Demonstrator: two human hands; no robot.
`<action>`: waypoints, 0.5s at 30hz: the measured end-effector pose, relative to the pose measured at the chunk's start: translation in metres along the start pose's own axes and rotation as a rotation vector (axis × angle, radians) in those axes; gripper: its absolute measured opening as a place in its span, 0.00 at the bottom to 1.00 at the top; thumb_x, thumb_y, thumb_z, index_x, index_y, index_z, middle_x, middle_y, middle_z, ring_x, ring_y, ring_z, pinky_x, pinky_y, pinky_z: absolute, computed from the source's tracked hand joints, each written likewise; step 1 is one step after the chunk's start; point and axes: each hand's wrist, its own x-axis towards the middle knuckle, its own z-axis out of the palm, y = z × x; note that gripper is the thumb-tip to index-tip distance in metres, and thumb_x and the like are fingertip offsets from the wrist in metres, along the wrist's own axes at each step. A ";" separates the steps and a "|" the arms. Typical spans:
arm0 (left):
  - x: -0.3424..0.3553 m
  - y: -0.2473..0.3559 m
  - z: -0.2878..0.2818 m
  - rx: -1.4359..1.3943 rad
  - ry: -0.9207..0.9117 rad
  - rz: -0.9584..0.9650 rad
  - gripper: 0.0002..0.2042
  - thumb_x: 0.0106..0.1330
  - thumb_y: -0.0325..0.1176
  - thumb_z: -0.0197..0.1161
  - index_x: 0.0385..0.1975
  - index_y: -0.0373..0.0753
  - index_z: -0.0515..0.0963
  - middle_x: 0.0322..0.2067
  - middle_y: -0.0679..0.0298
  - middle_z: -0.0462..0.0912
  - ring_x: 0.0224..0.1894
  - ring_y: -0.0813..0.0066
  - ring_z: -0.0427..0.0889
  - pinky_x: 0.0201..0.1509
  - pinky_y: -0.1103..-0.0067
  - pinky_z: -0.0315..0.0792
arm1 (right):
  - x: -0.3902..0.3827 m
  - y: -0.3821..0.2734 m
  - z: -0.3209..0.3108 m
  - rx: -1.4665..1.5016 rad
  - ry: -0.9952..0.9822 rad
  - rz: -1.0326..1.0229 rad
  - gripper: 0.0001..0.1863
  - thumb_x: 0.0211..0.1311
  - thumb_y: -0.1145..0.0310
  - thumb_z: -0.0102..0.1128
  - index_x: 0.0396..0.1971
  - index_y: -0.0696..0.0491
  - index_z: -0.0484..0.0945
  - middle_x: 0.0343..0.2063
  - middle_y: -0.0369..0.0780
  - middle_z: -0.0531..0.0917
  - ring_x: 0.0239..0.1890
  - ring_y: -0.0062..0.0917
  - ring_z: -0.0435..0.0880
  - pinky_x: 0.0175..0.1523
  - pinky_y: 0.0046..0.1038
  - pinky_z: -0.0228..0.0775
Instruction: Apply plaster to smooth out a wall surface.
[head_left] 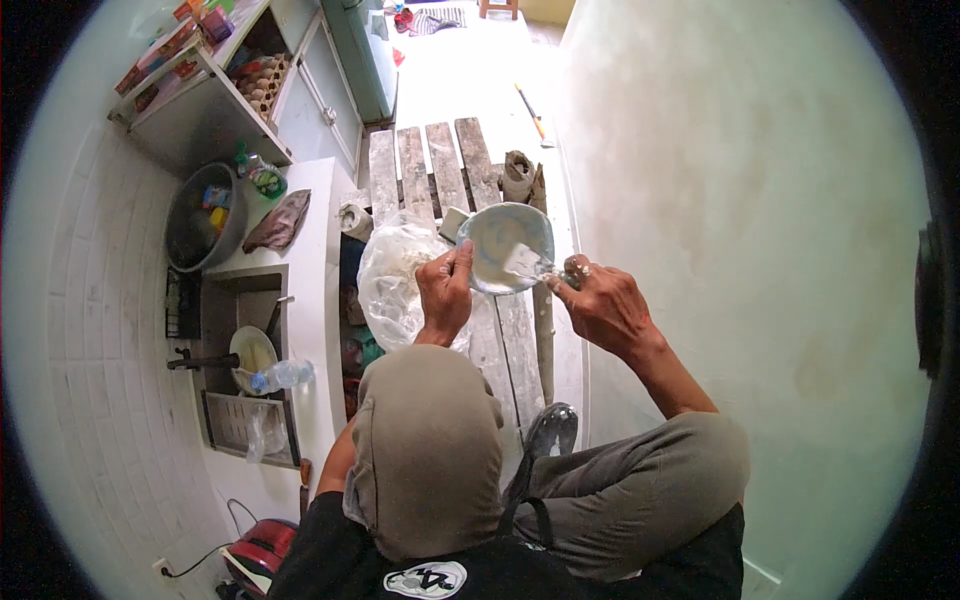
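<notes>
A pale, blue-tinged bowl (507, 206) is held before the person, above a slatted wooden desk (412, 165); whether its base touches the slats cannot be told, since the bowl covers that spot. The left hand (446, 292) grasps the bowl's left side, thumb at the rim, its other fingers mostly concealed. The right hand (604, 300) clenches the handle of a scraper (523, 262), whose blade lies inside the bowl among whitish paste (490, 268); the grip hides much of the handle. A raised knee (430, 440) conceals part of the left forearm. Left of the bowl, a crumpled clear plastic bag (383, 285) contains pale matter too indistinct to identify. At the far right, a dark object (932, 300) is cut off, its kind uncertain. Printed matter: the black shirt (320, 550) bears a black-and-white emblem (425, 580) near the lower edge; markings on the coloured packets (215, 25), upper left, and on the green-tinted bottle (265, 180) below them are too small to make out.
</notes>
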 end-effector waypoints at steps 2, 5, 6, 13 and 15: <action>-0.001 0.004 0.003 0.009 -0.004 -0.009 0.25 0.76 0.40 0.57 0.17 0.30 0.67 0.12 0.64 0.58 0.19 0.81 0.56 0.23 0.71 0.51 | 0.006 -0.004 0.000 0.012 0.055 -0.061 0.14 0.60 0.74 0.60 0.46 0.54 0.83 0.36 0.44 0.80 0.32 0.30 0.86 0.33 0.32 0.80; 0.000 0.010 0.006 0.040 0.012 -0.044 0.25 0.76 0.40 0.57 0.16 0.30 0.66 0.12 0.64 0.58 0.19 0.81 0.56 0.23 0.70 0.51 | 0.007 -0.013 0.006 -0.007 0.085 -0.167 0.12 0.60 0.72 0.59 0.43 0.59 0.82 0.37 0.46 0.79 0.33 0.29 0.86 0.32 0.29 0.80; 0.001 0.005 0.005 0.059 0.032 -0.045 0.25 0.76 0.40 0.57 0.16 0.30 0.66 0.12 0.63 0.59 0.19 0.81 0.56 0.22 0.69 0.51 | 0.006 -0.014 0.013 -0.059 0.028 -0.206 0.11 0.59 0.72 0.59 0.41 0.59 0.82 0.37 0.46 0.80 0.32 0.28 0.86 0.32 0.28 0.79; 0.003 0.012 0.006 0.097 0.057 -0.052 0.25 0.74 0.40 0.59 0.15 0.30 0.67 0.11 0.61 0.60 0.19 0.80 0.57 0.23 0.69 0.53 | 0.012 -0.010 0.001 -0.163 0.106 -0.221 0.09 0.56 0.72 0.60 0.36 0.59 0.82 0.38 0.46 0.80 0.31 0.26 0.84 0.33 0.26 0.78; 0.002 0.009 0.004 0.113 0.059 -0.050 0.25 0.74 0.40 0.59 0.16 0.30 0.67 0.11 0.61 0.60 0.19 0.80 0.57 0.23 0.69 0.53 | 0.010 -0.016 0.008 -0.143 -0.012 -0.244 0.10 0.59 0.72 0.59 0.41 0.56 0.82 0.41 0.46 0.80 0.33 0.28 0.85 0.36 0.28 0.78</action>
